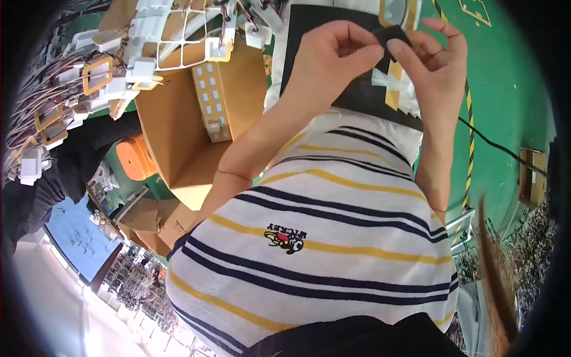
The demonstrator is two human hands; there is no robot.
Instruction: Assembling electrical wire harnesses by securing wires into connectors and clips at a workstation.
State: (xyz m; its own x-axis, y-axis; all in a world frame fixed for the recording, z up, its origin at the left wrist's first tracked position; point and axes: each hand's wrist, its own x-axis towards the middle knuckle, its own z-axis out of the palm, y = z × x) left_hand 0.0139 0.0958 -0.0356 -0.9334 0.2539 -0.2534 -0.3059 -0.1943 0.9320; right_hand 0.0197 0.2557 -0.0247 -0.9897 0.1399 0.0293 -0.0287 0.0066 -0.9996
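My left hand [333, 56] and my right hand [437, 62] meet at the top of the view, both pinching one small flat black piece [394, 35] between fingertips and thumbs. Under them lies a black sheet [309, 24] with a yellow and white strip part [394, 83] on it, just below the right hand. My white shirt with dark and yellow stripes [333, 238] fills the lower middle.
A brown cardboard box [178, 125] stands at the left, with several white plastic parts, yellow frames [98, 74] and wires around it. A green floor [505, 89] with a striped line and a black cable runs along the right. A small cardboard box [532, 175] sits at the far right.
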